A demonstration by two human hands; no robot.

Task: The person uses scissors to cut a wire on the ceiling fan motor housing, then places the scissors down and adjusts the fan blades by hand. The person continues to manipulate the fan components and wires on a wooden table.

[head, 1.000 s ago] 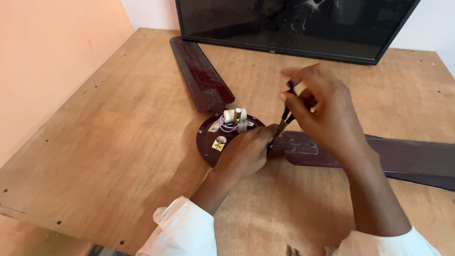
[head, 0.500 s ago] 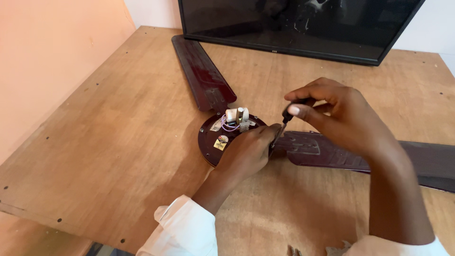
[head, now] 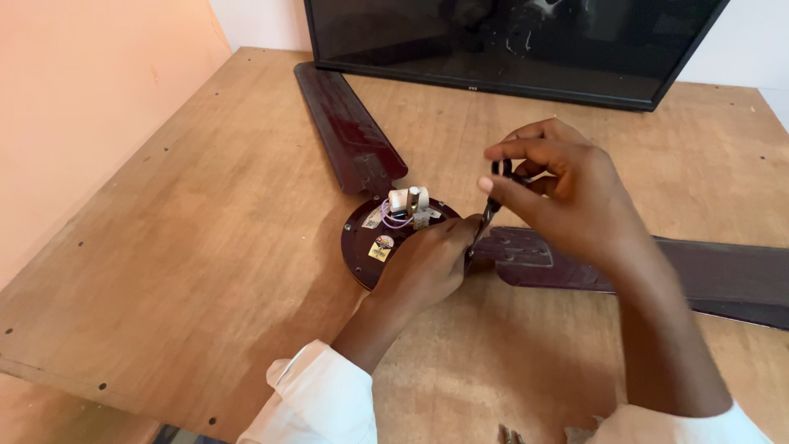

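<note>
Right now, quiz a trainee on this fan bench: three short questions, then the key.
1. True or false: the left hand rests on the fan hub.
2. What do the right hand's fingers pinch?
A. a dark screwdriver
B. a white cloth
C. a coil of wire
3. Fill in: the screen stands at the ___ edge of the table.

Key:
1. True; it lies on the hub's right side.
2. A; the screwdriver slants down toward the joint between hub and right blade.
3. Far; it stands beyond the other blade.
</note>
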